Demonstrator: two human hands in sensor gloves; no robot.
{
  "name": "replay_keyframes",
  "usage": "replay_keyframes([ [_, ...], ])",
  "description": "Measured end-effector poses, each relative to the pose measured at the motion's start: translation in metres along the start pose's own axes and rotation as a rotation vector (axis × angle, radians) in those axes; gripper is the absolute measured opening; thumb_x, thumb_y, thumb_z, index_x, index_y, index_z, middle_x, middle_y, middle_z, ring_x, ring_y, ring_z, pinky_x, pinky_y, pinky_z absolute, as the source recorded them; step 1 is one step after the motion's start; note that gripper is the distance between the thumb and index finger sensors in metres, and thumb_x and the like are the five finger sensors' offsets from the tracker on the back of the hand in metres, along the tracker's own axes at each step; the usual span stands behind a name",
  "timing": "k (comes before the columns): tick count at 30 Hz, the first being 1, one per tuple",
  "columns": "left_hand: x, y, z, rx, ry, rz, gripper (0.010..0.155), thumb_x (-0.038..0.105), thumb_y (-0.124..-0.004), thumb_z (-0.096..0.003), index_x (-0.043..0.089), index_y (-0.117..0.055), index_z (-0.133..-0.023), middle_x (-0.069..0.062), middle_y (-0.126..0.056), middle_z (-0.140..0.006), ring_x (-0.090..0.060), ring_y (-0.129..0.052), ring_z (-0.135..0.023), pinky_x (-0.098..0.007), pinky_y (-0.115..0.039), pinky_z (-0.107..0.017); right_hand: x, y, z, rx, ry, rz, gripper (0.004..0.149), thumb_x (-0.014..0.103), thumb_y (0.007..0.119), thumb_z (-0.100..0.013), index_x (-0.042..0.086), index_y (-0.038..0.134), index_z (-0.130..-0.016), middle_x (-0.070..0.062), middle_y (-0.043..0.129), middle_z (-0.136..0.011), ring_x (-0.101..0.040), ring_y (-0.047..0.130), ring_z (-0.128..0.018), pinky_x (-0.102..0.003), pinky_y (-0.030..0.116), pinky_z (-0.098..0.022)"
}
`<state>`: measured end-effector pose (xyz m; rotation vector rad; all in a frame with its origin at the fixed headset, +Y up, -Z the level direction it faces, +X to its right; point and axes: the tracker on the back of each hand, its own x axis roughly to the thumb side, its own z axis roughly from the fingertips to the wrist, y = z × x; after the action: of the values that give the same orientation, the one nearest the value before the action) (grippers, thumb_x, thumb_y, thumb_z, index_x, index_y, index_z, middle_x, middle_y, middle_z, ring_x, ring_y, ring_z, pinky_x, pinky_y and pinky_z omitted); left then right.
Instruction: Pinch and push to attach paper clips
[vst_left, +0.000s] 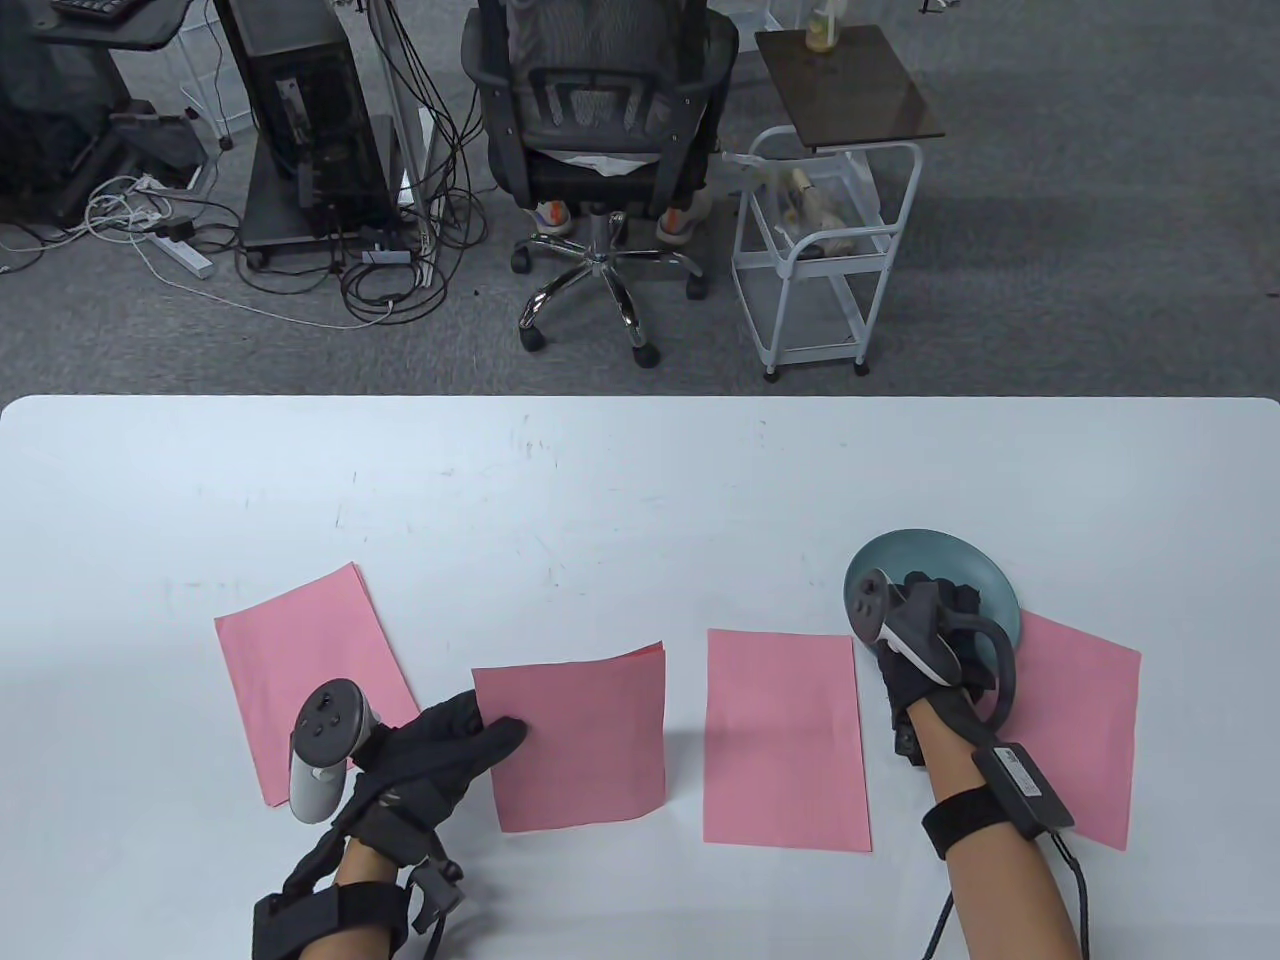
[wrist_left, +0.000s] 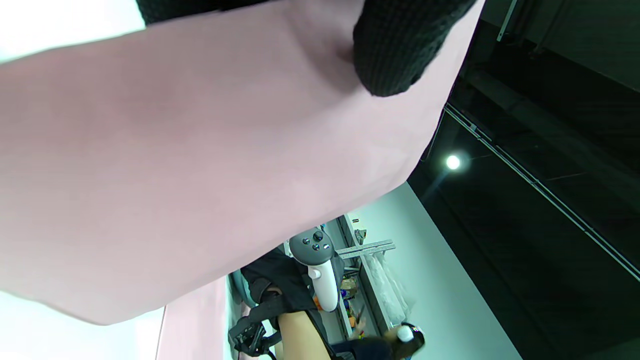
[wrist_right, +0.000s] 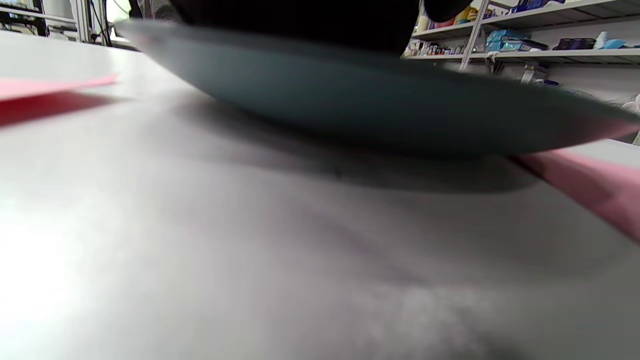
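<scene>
Left hand (vst_left: 440, 745) grip pinches pink sheet (vst_left: 580, 740); right hand (vst_left: 925, 640) over plate (vst_left: 925, 565), grip unclear

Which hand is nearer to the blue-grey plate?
The right hand. It reaches over the plate, fingers above its dish. The left hand is far across the table, pinching the left edge of a pink paper stack.

The left hand (vst_left: 440, 745) lay at the near left, its thumb and fingers (wrist_left: 400, 47) closed in a pinching grip, while the right hand (vst_left: 935, 640) reached farther out at the right, its fingers hidden under the tracker.
</scene>
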<state>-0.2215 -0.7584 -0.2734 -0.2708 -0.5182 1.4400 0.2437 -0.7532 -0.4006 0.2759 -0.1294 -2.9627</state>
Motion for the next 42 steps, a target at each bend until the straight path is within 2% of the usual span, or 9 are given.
replay_keyframes([
  [4, 0.000, 0.000, -0.001, -0.006, 0.001, -0.003, 0.042, 0.035, -0.082, -0.0628, 0.022, -0.077, -0.103, -0.004, -0.092, -0.097, -0.028, -0.096, -0.085, -0.049, -0.078, -0.068, -0.004, -0.013, 0.006, -0.057, -0.006, -0.059, 0.041, 0.032, 0.073, -0.061, 0.017, 0.066, -0.100, -0.007, 0.059, -0.113, -0.032, 0.057, -0.103, -0.055, 0.036, -0.082],
  [9, 0.000, -0.001, -0.001, -0.010, 0.003, -0.008, 0.042, 0.035, -0.081, -0.0630, 0.022, -0.077, -0.103, -0.003, -0.092, -0.097, -0.028, -0.096, -0.085, -0.049, -0.078, -0.068, 0.001, -0.043, 0.018, -0.163, -0.067, -0.193, 0.041, 0.031, 0.074, -0.060, 0.018, 0.068, -0.098, -0.011, 0.080, -0.098, -0.033, 0.080, -0.087, -0.056, 0.055, -0.075],
  [16, -0.001, -0.001, -0.001, -0.013, 0.003, -0.015, 0.043, 0.035, -0.081, -0.0628, 0.022, -0.077, -0.103, -0.004, -0.092, -0.097, -0.028, -0.097, -0.085, -0.049, -0.078, -0.068, 0.026, -0.096, 0.054, -0.343, -0.250, -0.354, 0.037, 0.033, 0.085, -0.054, 0.016, 0.082, -0.087, -0.009, 0.095, -0.080, -0.027, 0.096, -0.066, -0.052, 0.073, -0.064],
  [24, 0.000, -0.002, -0.001, -0.006, 0.017, -0.028, 0.043, 0.035, -0.081, -0.0630, 0.021, -0.077, -0.103, -0.004, -0.092, -0.097, -0.028, -0.097, -0.084, -0.049, -0.078, -0.068, 0.058, -0.148, 0.103, -0.430, -0.483, -0.503, 0.037, 0.031, 0.089, -0.052, 0.016, 0.085, -0.086, -0.009, 0.097, -0.077, -0.026, 0.097, -0.062, -0.053, 0.075, -0.063],
  [29, -0.001, -0.002, -0.002, -0.007, 0.024, -0.037, 0.043, 0.035, -0.080, -0.0635, 0.021, -0.076, -0.104, -0.004, -0.092, -0.097, -0.028, -0.097, -0.084, -0.049, -0.078, -0.068, 0.084, -0.178, 0.140, -0.484, -0.608, -0.484, 0.037, 0.029, 0.090, -0.053, 0.015, 0.087, -0.087, -0.010, 0.097, -0.077, -0.027, 0.097, -0.063, -0.054, 0.074, -0.063],
  [33, -0.001, -0.003, -0.002, -0.009, 0.024, -0.041, 0.042, 0.035, -0.080, -0.0637, 0.021, -0.076, -0.104, -0.004, -0.092, -0.097, -0.028, -0.097, -0.084, -0.049, -0.078, -0.068, 0.112, -0.194, 0.171, -0.492, -0.686, -0.339, 0.037, 0.027, 0.087, -0.056, 0.015, 0.085, -0.091, -0.011, 0.095, -0.082, -0.029, 0.095, -0.068, -0.055, 0.070, -0.067],
  [38, -0.001, -0.004, -0.003, -0.013, 0.018, -0.048, 0.043, 0.035, -0.080, -0.0638, 0.020, -0.076, -0.104, -0.004, -0.092, -0.096, -0.028, -0.097, -0.083, -0.048, -0.079, -0.067, 0.144, -0.199, 0.197, -0.529, -0.699, -0.126, 0.037, 0.026, 0.083, -0.057, 0.021, 0.082, -0.094, -0.007, 0.090, -0.088, -0.028, 0.089, -0.077, -0.055, 0.063, -0.072],
  [42, -0.001, -0.005, -0.003, -0.015, 0.013, -0.054, 0.043, 0.035, -0.080, -0.0637, 0.020, -0.077, -0.104, -0.005, -0.092, -0.096, -0.028, -0.098, -0.083, -0.048, -0.079, -0.067, 0.162, -0.196, 0.204, -0.509, -0.695, -0.040, 0.037, 0.026, 0.080, -0.057, 0.024, 0.082, -0.094, -0.005, 0.088, -0.091, -0.028, 0.086, -0.081, -0.055, 0.060, -0.074],
])
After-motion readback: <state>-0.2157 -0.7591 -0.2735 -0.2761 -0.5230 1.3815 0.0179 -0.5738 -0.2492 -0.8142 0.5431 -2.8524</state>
